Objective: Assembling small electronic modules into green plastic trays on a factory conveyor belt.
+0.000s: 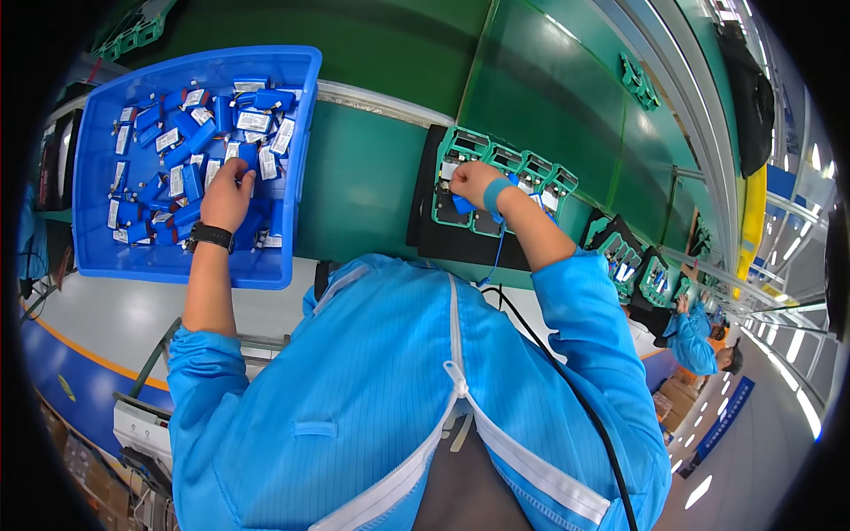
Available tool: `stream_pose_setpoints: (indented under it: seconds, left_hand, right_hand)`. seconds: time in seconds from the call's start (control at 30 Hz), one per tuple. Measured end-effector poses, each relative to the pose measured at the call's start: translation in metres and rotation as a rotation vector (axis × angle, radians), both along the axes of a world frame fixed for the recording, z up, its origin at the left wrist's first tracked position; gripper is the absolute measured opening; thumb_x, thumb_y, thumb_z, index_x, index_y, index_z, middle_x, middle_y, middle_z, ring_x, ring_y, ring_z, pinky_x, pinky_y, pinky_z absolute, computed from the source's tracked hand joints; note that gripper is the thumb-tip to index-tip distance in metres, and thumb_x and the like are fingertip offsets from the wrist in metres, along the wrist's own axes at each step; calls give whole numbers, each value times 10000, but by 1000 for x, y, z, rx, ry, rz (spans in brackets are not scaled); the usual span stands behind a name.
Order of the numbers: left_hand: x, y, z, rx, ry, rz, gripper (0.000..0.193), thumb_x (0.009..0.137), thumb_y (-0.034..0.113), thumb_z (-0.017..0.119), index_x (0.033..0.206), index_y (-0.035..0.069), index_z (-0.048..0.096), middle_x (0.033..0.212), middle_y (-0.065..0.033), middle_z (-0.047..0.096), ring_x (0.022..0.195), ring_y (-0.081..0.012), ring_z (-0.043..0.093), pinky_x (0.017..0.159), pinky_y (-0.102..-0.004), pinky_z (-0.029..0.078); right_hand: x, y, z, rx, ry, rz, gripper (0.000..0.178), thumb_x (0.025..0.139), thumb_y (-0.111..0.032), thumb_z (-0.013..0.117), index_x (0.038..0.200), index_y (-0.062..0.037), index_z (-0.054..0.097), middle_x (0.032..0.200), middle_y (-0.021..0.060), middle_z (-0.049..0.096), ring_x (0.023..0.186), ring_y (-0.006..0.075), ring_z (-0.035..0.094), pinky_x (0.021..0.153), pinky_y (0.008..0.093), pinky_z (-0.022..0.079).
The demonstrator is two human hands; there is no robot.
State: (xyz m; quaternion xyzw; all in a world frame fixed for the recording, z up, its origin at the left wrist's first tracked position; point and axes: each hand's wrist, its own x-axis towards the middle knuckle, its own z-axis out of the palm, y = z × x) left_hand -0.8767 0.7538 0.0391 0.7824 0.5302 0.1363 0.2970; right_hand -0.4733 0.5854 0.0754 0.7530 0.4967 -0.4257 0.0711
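A blue battery pack [249,157] is met by the bent fingers of the left hand [226,202]; whether it is clamped cannot be told. The right hand [478,183] is curled over a green frame [437,199] at right, its hold hidden. White-labelled packs [253,122] are jumbled in the left-side blue bin [133,265]. Both forearms are spread, reaching far.

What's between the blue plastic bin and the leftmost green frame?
In the head view: green worktop, a metal rail along its far edge, then the margin of a black mat.
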Motion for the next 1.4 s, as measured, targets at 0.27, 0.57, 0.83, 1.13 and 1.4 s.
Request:
stream_pose_setpoints:
  seconds: [0.27,0.57,0.83,1.13,1.4]
  left_hand:
    - [8,1,-10,-162,-28,-69,179,861,201,585,981,70,559,849,-134,642,785,-315,624,678,-392,485]
    - [6,-3,-5,-254,74,-92,200,862,227,589,988,76,552,826,-121,642,769,-298,623,656,-383,480]
    - [10,-2,-8,-291,76,-156,226,859,230,588,988,50,543,864,-168,638,804,-335,623,687,-395,483]
    - [50,-30,82,-36,-313,16,204,899,101,547,1080,11,571,903,-79,620,753,-147,569,673,-282,463]
    - [206,-97,13,-779,-228,-363,508,916,281,527,1311,0,376,1099,-131,573,917,-195,584,715,-311,499]
  right_hand:
    - [-16,33,16,-188,-160,129,226,759,-289,605,877,-119,695,899,121,670,847,284,643,751,392,500]
    - [-40,31,13,-223,-407,92,337,792,-298,588,1008,-52,666,1024,166,656,957,319,633,799,407,509]
    - [-4,22,-26,-148,-202,140,316,784,-344,625,867,-51,707,889,180,663,836,333,639,771,405,502]
    - [-36,-56,44,699,-304,-93,263,759,-277,670,951,-104,624,930,104,597,928,302,572,792,412,462]
    - [150,-208,-33,452,-228,-1063,468,857,-398,553,1110,-6,589,1119,196,600,1064,329,560,919,375,433]
